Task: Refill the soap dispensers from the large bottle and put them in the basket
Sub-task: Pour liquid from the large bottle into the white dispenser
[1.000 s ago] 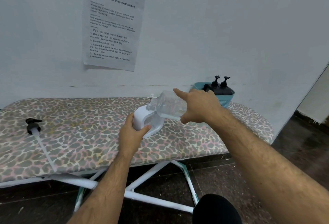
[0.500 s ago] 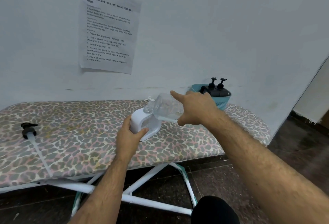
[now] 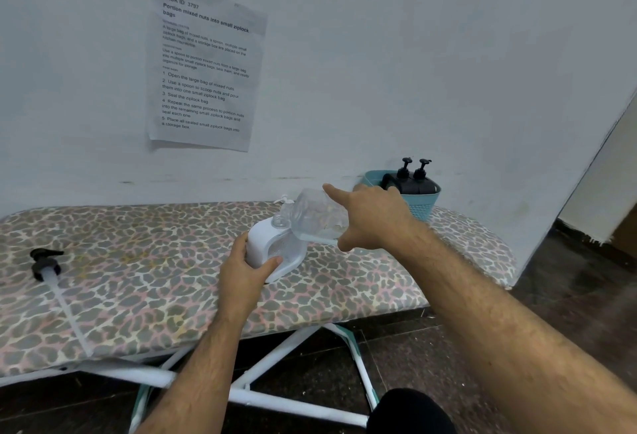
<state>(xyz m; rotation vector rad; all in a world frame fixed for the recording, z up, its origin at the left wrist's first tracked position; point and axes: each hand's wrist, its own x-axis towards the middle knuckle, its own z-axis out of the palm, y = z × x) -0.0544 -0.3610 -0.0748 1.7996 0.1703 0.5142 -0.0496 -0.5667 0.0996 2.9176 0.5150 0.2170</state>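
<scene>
Currently the clear bottle (image 3: 317, 218), gripped by the right hand (image 3: 372, 218), is tipped into the white dispenser (image 3: 272, 251), gripped by the left hand (image 3: 243, 275). Two black dispensers (image 3: 412, 182) are already stowed in the basket (image 3: 422, 206), far right.

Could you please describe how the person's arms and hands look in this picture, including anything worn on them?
Both forearms are bare to the frame's edge: no sleeves, watch, bracelets or gloves show. The left hand and right hand wear no rings that can be seen. Both forearms have hair. A dark rounded shape at the bottom edge may be clothing, but it cannot be told.
</scene>
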